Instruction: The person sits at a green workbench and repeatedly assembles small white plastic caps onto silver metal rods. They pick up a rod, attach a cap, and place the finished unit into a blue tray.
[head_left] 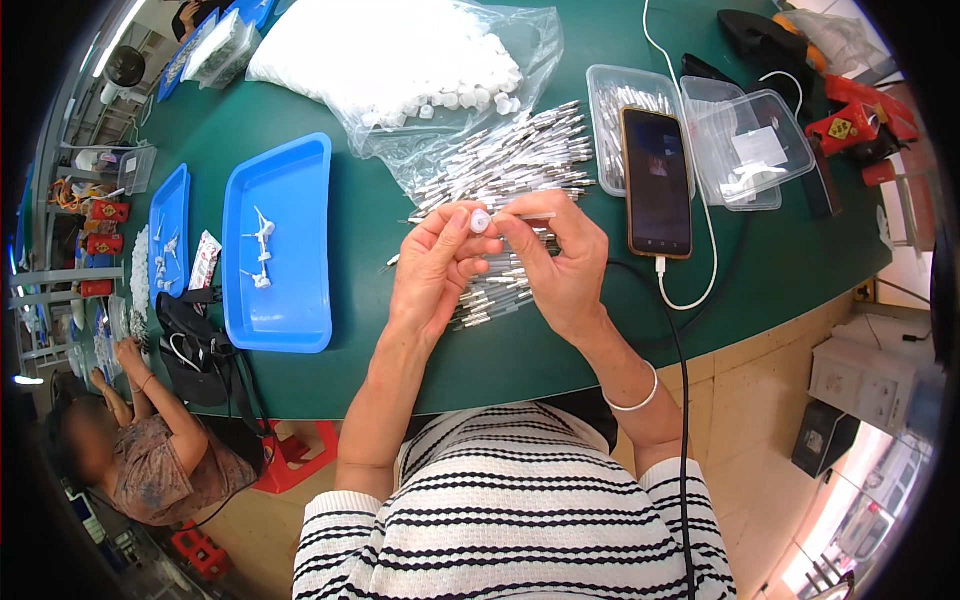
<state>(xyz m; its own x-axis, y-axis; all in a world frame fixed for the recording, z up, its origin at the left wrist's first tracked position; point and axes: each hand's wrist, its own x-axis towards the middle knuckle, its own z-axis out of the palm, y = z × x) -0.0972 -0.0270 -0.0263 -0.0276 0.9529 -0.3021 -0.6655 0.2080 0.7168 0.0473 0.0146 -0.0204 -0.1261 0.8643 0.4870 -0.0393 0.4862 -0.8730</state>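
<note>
Between the thumb and fingers of my left hand point(425, 270) is a small round white plastic cap point(480, 221), its face turned up. My right hand point(565, 265) is closed in a pinch beside the cap, on a thin pale rod point(538, 216) whose far end is partly hidden by the fingers. Both hands are over a heap of slim white-and-metal rods point(520, 155). Beyond the heap lies a clear plastic bag point(545, 45), open, with a mass of small white caps point(400, 65) spilling toward its mouth.
Left of my hands are a blue tray point(280, 315) holding white assembled pieces and a smaller blue tray point(172, 190). At right, a phone point(658, 180) on a white cable leans on a clear box of rods point(607, 85). A black bag point(195, 350) and a co-worker point(170, 450) are at left.
</note>
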